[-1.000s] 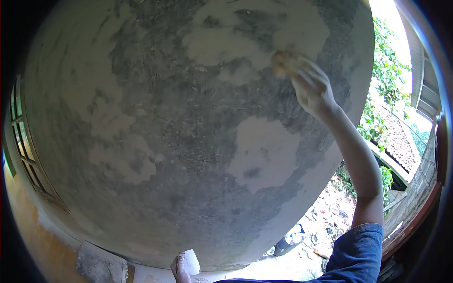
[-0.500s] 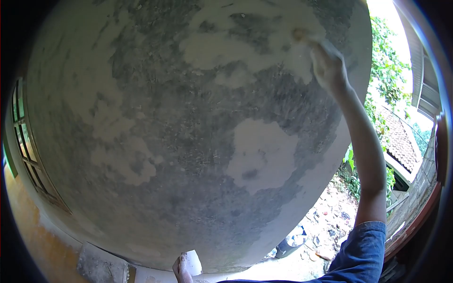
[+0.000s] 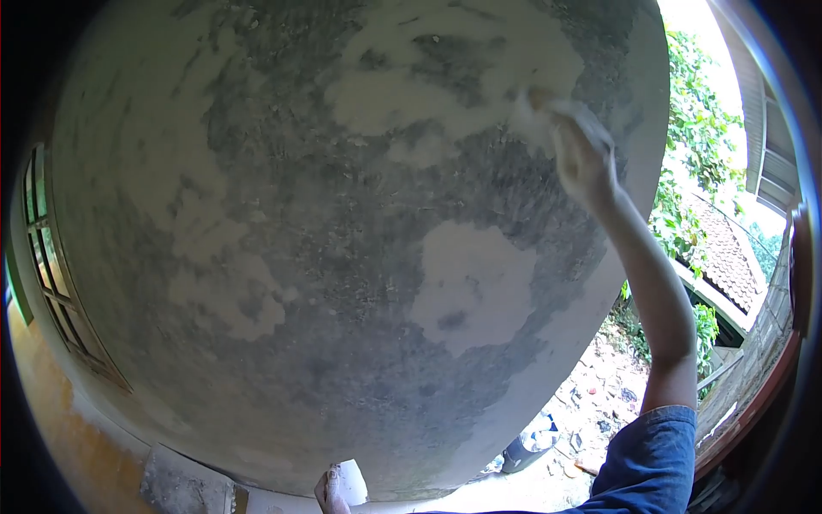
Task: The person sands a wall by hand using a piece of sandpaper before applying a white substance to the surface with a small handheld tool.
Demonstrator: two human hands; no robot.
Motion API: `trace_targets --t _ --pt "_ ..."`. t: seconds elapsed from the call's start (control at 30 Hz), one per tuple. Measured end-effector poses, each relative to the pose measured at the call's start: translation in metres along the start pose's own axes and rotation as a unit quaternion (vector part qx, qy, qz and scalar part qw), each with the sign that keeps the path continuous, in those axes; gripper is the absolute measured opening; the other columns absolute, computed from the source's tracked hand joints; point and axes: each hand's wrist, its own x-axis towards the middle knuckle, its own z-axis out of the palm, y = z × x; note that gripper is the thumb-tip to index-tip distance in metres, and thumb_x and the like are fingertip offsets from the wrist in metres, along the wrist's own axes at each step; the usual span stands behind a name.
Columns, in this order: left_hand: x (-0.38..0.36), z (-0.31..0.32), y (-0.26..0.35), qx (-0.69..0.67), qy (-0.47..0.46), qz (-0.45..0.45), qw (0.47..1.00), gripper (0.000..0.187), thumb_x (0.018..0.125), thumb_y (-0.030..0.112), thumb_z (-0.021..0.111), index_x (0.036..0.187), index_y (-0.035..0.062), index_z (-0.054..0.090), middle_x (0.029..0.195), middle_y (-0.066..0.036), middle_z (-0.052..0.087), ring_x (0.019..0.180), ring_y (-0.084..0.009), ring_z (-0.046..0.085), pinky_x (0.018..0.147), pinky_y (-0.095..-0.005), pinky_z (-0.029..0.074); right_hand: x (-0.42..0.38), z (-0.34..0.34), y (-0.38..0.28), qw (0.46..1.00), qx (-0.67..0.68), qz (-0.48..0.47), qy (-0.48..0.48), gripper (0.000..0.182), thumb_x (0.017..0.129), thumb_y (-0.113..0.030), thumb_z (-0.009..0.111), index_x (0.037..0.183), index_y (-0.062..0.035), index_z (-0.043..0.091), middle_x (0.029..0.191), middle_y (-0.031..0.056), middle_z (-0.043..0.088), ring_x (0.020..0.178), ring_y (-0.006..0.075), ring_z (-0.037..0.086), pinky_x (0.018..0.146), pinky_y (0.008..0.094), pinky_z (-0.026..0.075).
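A large wall (image 3: 334,283) with grey and pale patches fills most of the view. My right hand (image 3: 584,158) is raised against its upper right part, the fingers closed round a scraper (image 3: 538,107) that is blurred by motion. At the bottom edge my left hand (image 3: 330,492) grips a small white plate (image 3: 352,482), with the thumb over its side. Between the two hands lies a big pale patch (image 3: 476,283) on the wall.
A window (image 3: 53,265) stands at the far left, above a yellowish wall (image 3: 73,428). A grey board (image 3: 184,481) lies at the lower left. At the right are a dark bucket (image 3: 527,450), rubble ground (image 3: 604,394), plants (image 3: 692,128) and a tiled roof (image 3: 728,248).
My right hand has moved down and slightly left along the wall with the scraper. My left hand and the white plate have barely moved, sitting slightly lower.
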Motion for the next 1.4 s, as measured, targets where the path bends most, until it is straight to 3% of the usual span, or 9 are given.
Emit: trace_targets --t 0.13,0.3,0.47,0.6,0.8,0.93,1.13,1.27,1.4 --pt "0.001 -0.004 -0.001 -0.002 0.006 0.002 1.0 0.034 0.093 0.036 0.062 0.111 0.0077 0.066 0.107 -0.004 0.066 0.097 -0.0157 0.063 0.082 -0.0329 0.053 -0.001 -0.007 0.008 0.991 -0.037 -0.113 -0.052 0.022 0.085 0.005 0.059 0.103 -0.0064 0.063 0.112 0.011 0.068 0.106 0.0273 0.066 0.089 0.0378 0.059" --pt "0.002 -0.009 -0.01 -0.009 0.009 0.0 1.0 0.035 0.093 0.036 0.062 0.113 0.0081 0.066 0.11 -0.004 0.066 0.098 -0.0163 0.063 0.084 -0.0332 0.053 0.007 -0.002 0.018 0.994 -0.037 0.089 0.058 0.024 0.085 0.009 0.055 0.102 -0.0078 0.063 0.112 0.0091 0.068 0.107 0.0276 0.066 0.092 0.0371 0.058" --pt "0.003 -0.015 -0.009 0.008 0.008 -0.012 1.0 0.037 0.093 0.038 0.062 0.114 0.0078 0.065 0.109 -0.004 0.066 0.097 -0.016 0.063 0.082 -0.0332 0.054 -0.006 -0.009 0.005 0.991 -0.051 -0.106 -0.056 0.024 0.087 0.007 0.055 0.105 -0.0065 0.063 0.11 0.0108 0.068 0.106 0.028 0.066 0.09 0.0381 0.058" --pt "0.0 -0.013 -0.012 0.024 -0.001 -0.033 0.999 0.039 0.093 0.04 0.061 0.114 0.0075 0.065 0.107 -0.003 0.066 0.095 -0.0157 0.063 0.08 -0.0331 0.054 0.005 -0.007 0.029 0.995 -0.02 0.081 0.061 0.024 0.083 0.01 0.056 0.099 -0.0075 0.062 0.113 0.0087 0.067 0.111 0.0267 0.063 0.092 0.0394 0.057" --pt "-0.008 0.001 0.002 -0.009 0.002 -0.026 1.0 0.035 0.094 0.038 0.061 0.109 0.0076 0.066 0.104 -0.003 0.066 0.093 -0.015 0.063 0.079 -0.0324 0.054 -0.004 -0.004 0.009 0.997 -0.004 -0.079 -0.02 0.028 0.085 0.009 0.055 0.104 -0.0088 0.063 0.113 0.0078 0.068 0.109 0.0269 0.064 0.089 0.0378 0.057" --pt "-0.005 -0.006 -0.008 -0.011 0.001 -0.018 1.0 0.033 0.094 0.036 0.061 0.109 0.0077 0.066 0.103 -0.003 0.066 0.092 -0.0143 0.063 0.078 -0.0318 0.054 0.014 -0.01 0.019 0.995 -0.039 0.058 0.066 0.019 0.089 0.006 0.055 0.102 -0.0019 0.065 0.111 0.0138 0.069 0.102 0.0297 0.066 0.088 0.0409 0.054" --pt "-0.003 -0.011 -0.008 0.004 -0.018 -0.011 1.0 0.031 0.094 0.035 0.061 0.108 0.008 0.066 0.101 -0.002 0.065 0.09 -0.0136 0.062 0.077 -0.0313 0.053 -0.004 -0.001 0.005 0.998 -0.012 -0.066 0.007 0.024 0.085 0.007 0.058 0.103 -0.0074 0.063 0.109 0.0048 0.07 0.1 0.025 0.066 0.086 0.0361 0.058" --pt "-0.002 -0.015 -0.013 -0.011 -0.011 -0.019 1.0 0.031 0.094 0.035 0.061 0.108 0.008 0.065 0.102 -0.001 0.065 0.091 -0.0135 0.062 0.077 -0.0312 0.053 0.011 -0.005 0.021 0.991 -0.009 0.089 0.099 0.021 0.088 0.009 0.055 0.104 -0.0026 0.064 0.106 0.0141 0.069 0.091 0.0287 0.067 0.081 0.0379 0.053" --pt "-0.005 -0.008 -0.005 -0.014 -0.001 -0.022 1.0 0.034 0.094 0.036 0.061 0.111 0.0069 0.065 0.105 -0.003 0.066 0.095 -0.0144 0.063 0.08 -0.0313 0.053 0.0 0.002 -0.001 0.998 0.015 0.029 0.054 0.021 0.09 0.008 0.056 0.107 -0.0026 0.064 0.103 0.015 0.069 0.092 0.0282 0.067 0.08 0.0363 0.053"
